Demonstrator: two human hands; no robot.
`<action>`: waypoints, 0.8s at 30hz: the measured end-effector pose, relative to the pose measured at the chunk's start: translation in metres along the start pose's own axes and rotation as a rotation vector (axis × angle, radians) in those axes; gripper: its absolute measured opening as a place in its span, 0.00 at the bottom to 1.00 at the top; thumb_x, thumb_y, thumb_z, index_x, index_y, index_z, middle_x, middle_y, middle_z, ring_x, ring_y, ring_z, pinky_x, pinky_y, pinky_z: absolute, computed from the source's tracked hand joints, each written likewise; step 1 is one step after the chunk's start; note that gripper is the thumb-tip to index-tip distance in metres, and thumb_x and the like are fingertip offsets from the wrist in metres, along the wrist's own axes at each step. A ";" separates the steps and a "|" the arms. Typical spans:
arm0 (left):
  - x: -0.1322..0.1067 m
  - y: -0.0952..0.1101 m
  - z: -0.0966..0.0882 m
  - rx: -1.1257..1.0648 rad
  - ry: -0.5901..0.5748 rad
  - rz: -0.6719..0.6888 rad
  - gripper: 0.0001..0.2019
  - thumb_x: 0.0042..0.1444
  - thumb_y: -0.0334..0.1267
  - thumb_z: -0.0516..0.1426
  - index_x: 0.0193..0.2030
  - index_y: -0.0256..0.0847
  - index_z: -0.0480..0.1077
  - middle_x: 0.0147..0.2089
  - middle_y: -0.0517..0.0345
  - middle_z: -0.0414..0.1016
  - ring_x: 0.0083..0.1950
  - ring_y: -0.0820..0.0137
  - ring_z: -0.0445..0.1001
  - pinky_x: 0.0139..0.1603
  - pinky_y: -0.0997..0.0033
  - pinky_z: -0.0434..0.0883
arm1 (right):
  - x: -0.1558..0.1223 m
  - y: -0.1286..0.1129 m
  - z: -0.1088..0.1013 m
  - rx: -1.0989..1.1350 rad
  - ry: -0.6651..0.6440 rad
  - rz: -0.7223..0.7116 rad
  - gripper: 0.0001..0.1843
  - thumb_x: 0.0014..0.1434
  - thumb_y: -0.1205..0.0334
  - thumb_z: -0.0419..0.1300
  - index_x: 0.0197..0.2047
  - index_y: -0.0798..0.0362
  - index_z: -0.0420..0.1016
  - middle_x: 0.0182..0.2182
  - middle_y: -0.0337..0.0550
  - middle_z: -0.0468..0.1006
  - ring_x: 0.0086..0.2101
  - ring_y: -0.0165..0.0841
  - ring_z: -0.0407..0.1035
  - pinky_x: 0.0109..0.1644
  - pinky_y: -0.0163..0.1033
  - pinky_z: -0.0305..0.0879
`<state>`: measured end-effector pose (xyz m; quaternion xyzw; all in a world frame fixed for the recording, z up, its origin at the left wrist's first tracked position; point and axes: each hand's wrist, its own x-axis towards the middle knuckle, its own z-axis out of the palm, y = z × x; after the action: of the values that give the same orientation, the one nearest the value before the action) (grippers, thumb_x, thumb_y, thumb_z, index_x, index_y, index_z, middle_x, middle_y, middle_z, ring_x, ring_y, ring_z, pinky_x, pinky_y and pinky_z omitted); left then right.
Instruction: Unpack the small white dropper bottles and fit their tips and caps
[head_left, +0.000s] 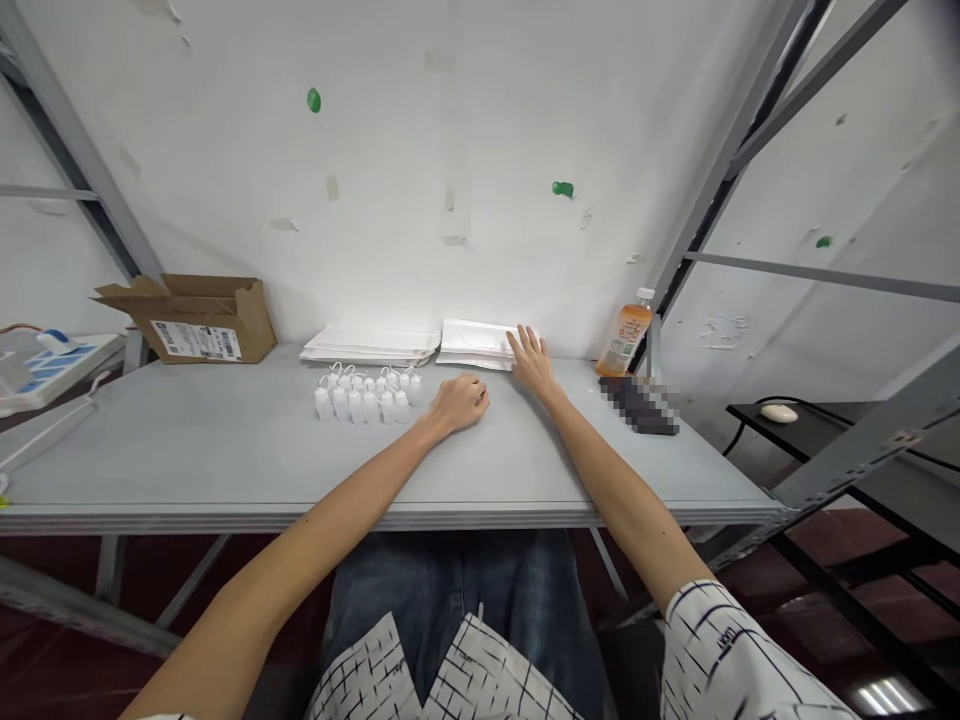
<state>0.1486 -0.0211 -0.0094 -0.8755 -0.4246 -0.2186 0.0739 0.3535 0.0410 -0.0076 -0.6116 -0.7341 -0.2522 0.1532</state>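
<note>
My right hand (532, 365) lies with its fingers spread over the right end of a stack of white envelopes or flat packets (476, 340) against the wall. Resting on the grey table, my left hand (460, 402) is curled into a loose fist, and I see nothing in it. Just left of that fist stand several small white plastic bottles (364, 403) in rows, some with a white loop on top. Behind the bottles, a second pile of flat white packets (367, 345) lies beside the first.
An open cardboard box (202, 325) stands at the back left of the table (225, 440). At the right are an orange drink bottle (626, 335) and a dark, partly blurred flat object (641, 405). A power strip (56, 370) lies far left; metal posts frame both sides.
</note>
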 end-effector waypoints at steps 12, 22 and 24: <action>-0.002 -0.004 -0.008 -0.121 0.017 -0.122 0.14 0.61 0.38 0.50 0.32 0.41 0.76 0.37 0.51 0.78 0.42 0.62 0.74 0.32 0.67 0.62 | -0.003 -0.007 -0.008 0.086 -0.179 0.067 0.29 0.58 0.79 0.46 0.61 0.57 0.67 0.49 0.57 0.78 0.51 0.44 0.69 0.62 0.52 0.48; -0.003 -0.002 -0.009 -0.156 0.027 -0.096 0.14 0.61 0.37 0.50 0.34 0.41 0.76 0.40 0.51 0.78 0.44 0.63 0.74 0.34 0.67 0.65 | -0.031 0.005 -0.045 0.132 -0.214 0.140 0.19 0.60 0.70 0.52 0.47 0.52 0.81 0.39 0.52 0.83 0.42 0.42 0.75 0.45 0.41 0.60; -0.003 -0.002 -0.009 -0.156 0.051 -0.102 0.13 0.61 0.36 0.50 0.37 0.41 0.77 0.42 0.51 0.78 0.46 0.62 0.74 0.35 0.67 0.66 | -0.035 0.007 -0.050 0.232 -0.178 0.191 0.18 0.60 0.67 0.55 0.49 0.49 0.81 0.43 0.47 0.83 0.44 0.42 0.75 0.43 0.40 0.63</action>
<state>0.1423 -0.0251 -0.0025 -0.8500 -0.4481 -0.2769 0.0053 0.3638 -0.0145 0.0162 -0.6768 -0.7074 -0.0949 0.1802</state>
